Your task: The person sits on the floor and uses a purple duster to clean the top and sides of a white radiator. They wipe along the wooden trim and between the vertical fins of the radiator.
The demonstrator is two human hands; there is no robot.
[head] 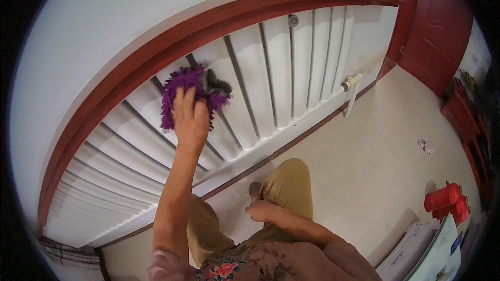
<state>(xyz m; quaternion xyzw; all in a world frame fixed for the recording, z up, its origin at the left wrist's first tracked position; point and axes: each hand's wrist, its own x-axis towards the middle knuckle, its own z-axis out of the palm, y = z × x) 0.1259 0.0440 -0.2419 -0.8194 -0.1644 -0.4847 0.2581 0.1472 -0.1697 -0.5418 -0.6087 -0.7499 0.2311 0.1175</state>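
Note:
My left hand (190, 119) grips a purple chenille cleaning cloth (177, 82) and presses it against the white radiator (246, 58). A grey part of the cloth (216, 84) sticks up on its right side. Dark gaps run between the radiator's upright columns, and the cloth lies across a few of them. Lower down, my right hand (261, 210) rests by my bent knee, its fingers curled. Whether anything is inside that hand cannot be made out.
A reddish-brown wooden ledge (172, 27) runs above the radiator. A valve with pipe (351, 82) sits at its right end. Beyond are a dark red door (433, 27) and a printed scrap (425, 145) on the tiled floor (363, 144). Red vacuum flasks (443, 199) stand at right, near a glossy-topped table (437, 249).

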